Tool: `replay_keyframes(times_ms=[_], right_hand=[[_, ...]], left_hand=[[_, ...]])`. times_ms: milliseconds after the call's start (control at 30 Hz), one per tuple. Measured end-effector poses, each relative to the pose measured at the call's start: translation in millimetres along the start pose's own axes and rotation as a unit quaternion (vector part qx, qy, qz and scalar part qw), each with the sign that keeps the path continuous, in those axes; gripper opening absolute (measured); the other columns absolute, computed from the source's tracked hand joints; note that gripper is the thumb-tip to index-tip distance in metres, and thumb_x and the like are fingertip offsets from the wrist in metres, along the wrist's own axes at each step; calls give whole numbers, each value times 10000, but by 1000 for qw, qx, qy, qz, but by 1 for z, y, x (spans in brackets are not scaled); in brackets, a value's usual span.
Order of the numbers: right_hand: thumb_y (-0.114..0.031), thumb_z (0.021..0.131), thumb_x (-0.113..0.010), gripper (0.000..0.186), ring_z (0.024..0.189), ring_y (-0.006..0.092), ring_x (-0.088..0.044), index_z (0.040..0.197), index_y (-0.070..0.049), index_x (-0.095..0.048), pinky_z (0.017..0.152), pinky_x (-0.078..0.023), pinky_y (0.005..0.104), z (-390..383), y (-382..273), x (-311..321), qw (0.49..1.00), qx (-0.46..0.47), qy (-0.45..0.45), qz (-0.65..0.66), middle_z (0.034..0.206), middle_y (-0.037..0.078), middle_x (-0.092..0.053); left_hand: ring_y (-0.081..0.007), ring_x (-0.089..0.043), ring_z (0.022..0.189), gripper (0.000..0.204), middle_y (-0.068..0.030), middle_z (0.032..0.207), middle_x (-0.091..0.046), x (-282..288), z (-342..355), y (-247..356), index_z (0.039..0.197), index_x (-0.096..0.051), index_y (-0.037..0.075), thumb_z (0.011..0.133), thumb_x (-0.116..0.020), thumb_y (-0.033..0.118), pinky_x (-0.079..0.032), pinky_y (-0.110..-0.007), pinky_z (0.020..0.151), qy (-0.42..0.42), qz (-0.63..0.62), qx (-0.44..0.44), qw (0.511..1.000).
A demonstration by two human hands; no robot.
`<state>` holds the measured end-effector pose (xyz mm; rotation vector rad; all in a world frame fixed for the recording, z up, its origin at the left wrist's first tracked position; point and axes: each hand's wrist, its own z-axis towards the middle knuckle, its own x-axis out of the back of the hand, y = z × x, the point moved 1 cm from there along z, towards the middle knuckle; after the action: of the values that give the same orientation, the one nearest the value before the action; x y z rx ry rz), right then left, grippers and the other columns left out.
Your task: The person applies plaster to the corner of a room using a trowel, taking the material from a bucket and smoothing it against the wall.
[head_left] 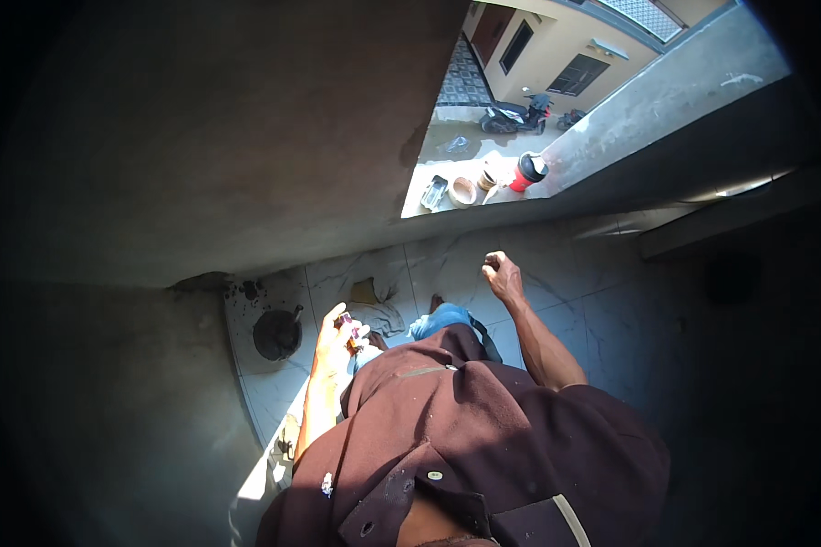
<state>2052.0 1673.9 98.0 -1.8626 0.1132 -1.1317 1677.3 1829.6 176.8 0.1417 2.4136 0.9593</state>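
My left hand (329, 339) is raised at the left of my body, its fingers closed round a small shiny object (348, 330) with purple and reddish parts. Its exact kind is too small to tell. My right hand (504, 277) is held out over the tiled floor at the right, with curled fingers. Whatever it may hold is hidden. Below and left of my left hand stands a dark bucket (275, 337), with a tool handle (297, 314) sticking up at its edge. A crumpled grey cloth (379, 319) and a brownish piece (365, 291) lie on the floor between my hands.
On the sunlit ledge of the opening ahead stand a dark tray (434, 192), a pinkish bowl (462, 191), a cup (489, 175) and a red container with a black top (527, 171). Grey walls (246, 164) close in the tiled floor (447, 264). A motorbike (517, 117) is parked outside.
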Motion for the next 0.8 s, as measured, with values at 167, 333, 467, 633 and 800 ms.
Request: replay_keyframes(times_ms=[167,333,467,633,800], right_hand=[[-85,779,-659,287,830,290,-669,1036,1,-568,767,-526,367,133,-3,25,984,113,131,-30,893,173,-669],[-117,755,-675,365,911,361,-636,1082,-15,-550,801,-499,412,247,17,24,993,81,76,-39,961,201,-641],[-133,825,-583,289,1001,394,-596,1090,-27,-537,834,-483,464,281,9,5,988,73,28,-131,1046,236,-610],[-123,891,-508,223,945,434,-584,1073,7,-494,816,-481,523,291,13,14,983,54,0,-176,1038,260,-586],[-133,741,-652,415,853,378,-631,1055,49,-452,777,-513,432,279,15,60,996,72,31,34,921,257,-603]], left_hand=[[-203,-622,903,425,-109,990,-586,-48,54,-1,1344,-447,78,948,-592,135,-534,-320,727,-69,64,-5,996],[-142,-589,816,421,-111,1012,-608,-115,89,-13,1311,-479,62,922,-629,123,-530,-283,713,19,46,-27,998],[-168,-601,862,399,-113,1027,-614,-172,108,-20,1289,-495,67,915,-630,94,-536,-329,750,25,-10,-45,999],[-163,-597,877,380,-102,1043,-601,-233,158,-28,1259,-492,61,912,-640,105,-543,-341,754,18,-14,-35,999],[-134,-581,851,417,-71,992,-574,-281,224,-25,1250,-478,27,892,-669,122,-519,-301,734,28,87,-45,995]])
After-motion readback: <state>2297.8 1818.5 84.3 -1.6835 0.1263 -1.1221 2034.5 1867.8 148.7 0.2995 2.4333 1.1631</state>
